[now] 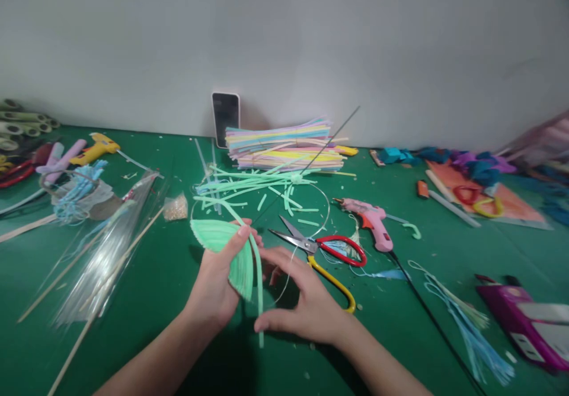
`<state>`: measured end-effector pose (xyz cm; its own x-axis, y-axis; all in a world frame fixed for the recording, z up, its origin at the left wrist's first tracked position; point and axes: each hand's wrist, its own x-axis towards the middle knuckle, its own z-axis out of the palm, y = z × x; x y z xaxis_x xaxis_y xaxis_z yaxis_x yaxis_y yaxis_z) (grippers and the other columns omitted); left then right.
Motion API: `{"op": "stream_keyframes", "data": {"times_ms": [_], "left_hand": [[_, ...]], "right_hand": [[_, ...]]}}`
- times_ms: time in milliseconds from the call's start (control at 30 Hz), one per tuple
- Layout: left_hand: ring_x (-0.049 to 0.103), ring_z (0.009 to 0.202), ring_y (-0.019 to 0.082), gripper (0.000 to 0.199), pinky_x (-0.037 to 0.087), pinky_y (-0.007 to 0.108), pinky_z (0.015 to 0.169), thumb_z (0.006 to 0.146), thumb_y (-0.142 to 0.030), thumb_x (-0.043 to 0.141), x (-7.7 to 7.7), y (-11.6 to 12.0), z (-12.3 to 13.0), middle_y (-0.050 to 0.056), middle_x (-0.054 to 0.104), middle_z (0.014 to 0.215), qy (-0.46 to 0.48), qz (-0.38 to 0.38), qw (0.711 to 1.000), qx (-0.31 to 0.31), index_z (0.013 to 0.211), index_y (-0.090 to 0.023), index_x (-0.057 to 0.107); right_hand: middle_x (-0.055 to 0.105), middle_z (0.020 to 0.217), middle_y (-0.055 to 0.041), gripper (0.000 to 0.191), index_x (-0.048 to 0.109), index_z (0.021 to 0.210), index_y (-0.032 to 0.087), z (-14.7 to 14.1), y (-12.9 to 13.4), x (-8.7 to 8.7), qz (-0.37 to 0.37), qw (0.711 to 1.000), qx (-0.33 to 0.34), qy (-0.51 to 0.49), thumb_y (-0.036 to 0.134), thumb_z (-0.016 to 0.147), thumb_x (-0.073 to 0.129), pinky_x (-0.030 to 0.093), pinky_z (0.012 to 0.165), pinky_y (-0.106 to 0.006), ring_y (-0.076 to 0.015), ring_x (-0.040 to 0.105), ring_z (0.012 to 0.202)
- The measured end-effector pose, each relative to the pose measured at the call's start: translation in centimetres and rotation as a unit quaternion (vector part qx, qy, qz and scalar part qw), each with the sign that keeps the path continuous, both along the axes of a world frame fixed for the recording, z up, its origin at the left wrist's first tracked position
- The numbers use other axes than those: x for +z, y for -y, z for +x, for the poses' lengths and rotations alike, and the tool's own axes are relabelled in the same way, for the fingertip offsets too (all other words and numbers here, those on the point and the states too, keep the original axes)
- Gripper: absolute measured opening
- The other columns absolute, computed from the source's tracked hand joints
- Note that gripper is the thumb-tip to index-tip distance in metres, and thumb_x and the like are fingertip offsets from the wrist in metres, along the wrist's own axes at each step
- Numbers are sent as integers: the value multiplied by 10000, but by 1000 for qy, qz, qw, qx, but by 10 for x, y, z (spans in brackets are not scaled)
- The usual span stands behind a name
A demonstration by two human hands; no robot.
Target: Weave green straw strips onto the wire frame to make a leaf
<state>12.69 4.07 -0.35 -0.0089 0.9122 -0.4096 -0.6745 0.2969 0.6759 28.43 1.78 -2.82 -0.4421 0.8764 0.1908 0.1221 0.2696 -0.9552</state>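
Note:
My left hand (219, 283) is closed on a mint-green fan-shaped piece (242, 268) made of rows of fuzzy stems, its thumb pressing on top. A loose green stem (259, 289) runs along the fan's right edge from under that thumb and hangs down past it. My right hand (302, 298) is just right of this stem, thumb and fingers apart, the thumb tip close to the stem's lower part. Some of its fingertips are hidden behind the stem and the fan. A thin clear ring (328, 206) passes behind the hands.
Open scissors (311, 246) lie beyond my right hand, with a pink glue gun (371, 215) further right. Green stems (267, 179), a bundle of coloured stems (284, 144) and a phone (226, 117) are at the back. Plastic sleeves (109, 248) and sticks lie left.

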Motion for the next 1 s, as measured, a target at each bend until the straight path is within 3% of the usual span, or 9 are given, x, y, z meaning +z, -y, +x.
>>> {"op": "stream_keyframes", "data": {"times_ms": [67, 167, 300, 367, 500, 600, 833, 1000], "left_hand": [[654, 627, 129, 179, 571, 231, 593, 766, -263, 759, 0, -2, -2, 1, 676, 723, 7, -10, 1000, -13, 895, -173, 674], [666, 651, 139, 117, 574, 236, 654, 772, -248, 734, 0, -2, -3, 15, 673, 694, 30, -32, 999, -24, 809, -150, 682], [662, 596, 163, 155, 559, 255, 569, 730, -247, 752, 0, 2, -1, 33, 693, 704, 32, -54, 996, -65, 836, -147, 700], [663, 592, 153, 182, 563, 250, 591, 703, -218, 770, 0, 4, 1, 32, 711, 729, 18, -53, 996, -71, 860, -150, 706], [658, 597, 132, 184, 559, 216, 633, 667, -193, 798, 1, 8, 4, 41, 711, 690, -21, -35, 994, -98, 811, -119, 708], [635, 568, 126, 187, 544, 205, 593, 665, -220, 813, -2, 11, 7, 37, 688, 637, -48, -20, 989, -136, 777, -118, 704], [622, 587, 129, 189, 534, 230, 618, 722, -316, 801, -9, 12, 7, 13, 683, 655, -140, -4, 976, -167, 805, -162, 730], [691, 816, 198, 251, 541, 288, 789, 741, -306, 791, -8, 11, 7, 66, 748, 832, -116, 21, 975, -188, 945, -165, 757]], "right_hand": [[573, 1287, -67, 773, 496, 1386, 321, 12, -4, 8, -47, 997, 47, 27, 270, 689, 825, 523, 865, -374, -217, 607, 986], [586, 1302, -71, 595, 511, 1360, 292, 27, -11, 14, -122, 989, 67, -41, 140, 798, 632, 517, 905, -393, -208, 616, 1042], [643, 1205, -78, 431, 615, 1238, 263, 35, -17, 10, -156, 965, 36, -207, 249, 809, 654, 530, 822, -355, -216, 623, 1033], [653, 1173, -88, 407, 650, 1194, 249, 34, -17, 9, -165, 957, 22, -238, 317, 796, 701, 535, 788, -338, -214, 628, 1003], [682, 895, -22, 199, 702, 968, 239, 21, -14, 6, -145, 966, -103, -190, 282, 783, 762, 536, 732, -265, -133, 640, 802], [667, 760, 3, 218, 694, 873, 223, 11, -15, 3, -142, 962, -122, -199, 346, 728, 801, 557, 649, -269, -132, 640, 684], [665, 684, 1, 191, 710, 738, 203, 11, -18, -1, -132, 957, -180, -185, 368, 711, 802, 525, 528, -238, -109, 579, 561], [682, 787, -23, 140, 741, 772, 222, 13, -19, -5, -98, 961, -167, -197, 345, 729, 793, 529, 558, -256, -132, 604, 650]]}}
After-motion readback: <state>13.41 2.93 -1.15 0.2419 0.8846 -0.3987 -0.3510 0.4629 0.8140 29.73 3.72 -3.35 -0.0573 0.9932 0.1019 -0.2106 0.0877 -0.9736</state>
